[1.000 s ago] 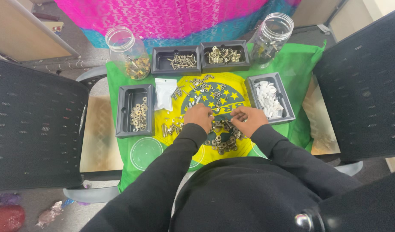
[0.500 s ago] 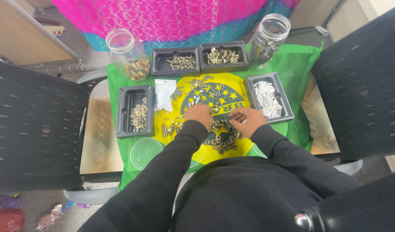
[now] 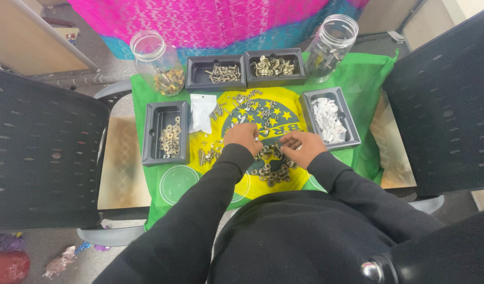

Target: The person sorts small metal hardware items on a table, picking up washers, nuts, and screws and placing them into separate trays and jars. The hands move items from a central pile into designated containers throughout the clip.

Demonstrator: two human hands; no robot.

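The person in black sleeves leaned over a small bench (image 3: 123,173) draped with a green cloth (image 3: 368,79) and a yellow flag (image 3: 221,168) with a blue starred disc. Both hands sat at the middle of the flag, on the far edge of a pile of brass washers and nuts (image 3: 271,167). The left hand (image 3: 243,138) lay palm down with its fingers curled into the pile's upper left edge; whether they pinched a piece I could not tell. The right hand (image 3: 299,147) rested just beside it, fingers bent down onto the pile, and again I could not tell if anything was gripped. The two hands were near each other but not touching.

Around them stood four dark trays: the left tray (image 3: 165,135) with washers, one at the back (image 3: 215,73) with screws, another back tray (image 3: 275,67) with brass hooks, and the right tray (image 3: 330,118) with white plastic pieces. A small white pouch (image 3: 202,112) lay between the left tray and the flag's disc. A clear jar (image 3: 156,62) holding some brass parts stood at the back left, and a second jar (image 3: 332,38) stood at the back right. A clear lid (image 3: 177,183) lay on the cloth near the left sleeve. Loose screws (image 3: 207,155) lay scattered beside the left wrist. Black mesh chairs (image 3: 42,152) flanked the bench on both sides.
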